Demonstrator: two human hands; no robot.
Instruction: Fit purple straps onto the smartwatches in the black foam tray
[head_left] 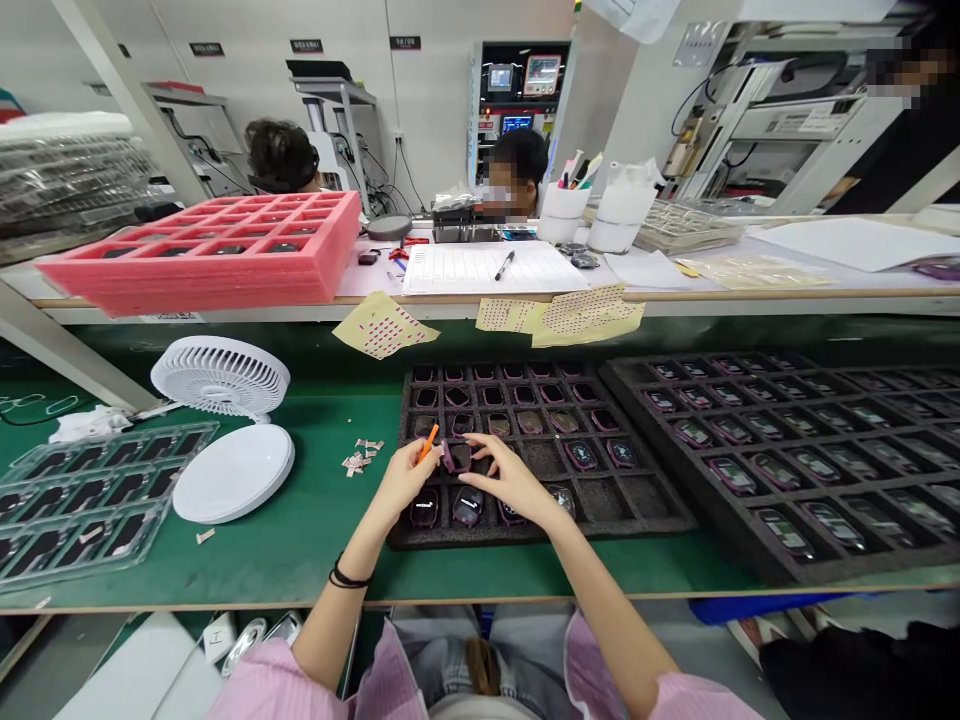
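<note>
My left hand is closed on a thin orange stick-like tool, its fingertips close to the purple edge of a smartwatch. My right hand has its thumb and index finger curved around that dark-faced watch, at its lower and upper edges. Both hands are over a black foam tray with several purple-rimmed watches in its pockets. In the near row, two watches show white marks on lit screens; farther right, two more show watch faces.
A second black foam tray of watches lies right. To the left are a white fan, small paper-like strips and a clear tray of dark pieces. A shelf carries a pink foam tray. People sit beyond it.
</note>
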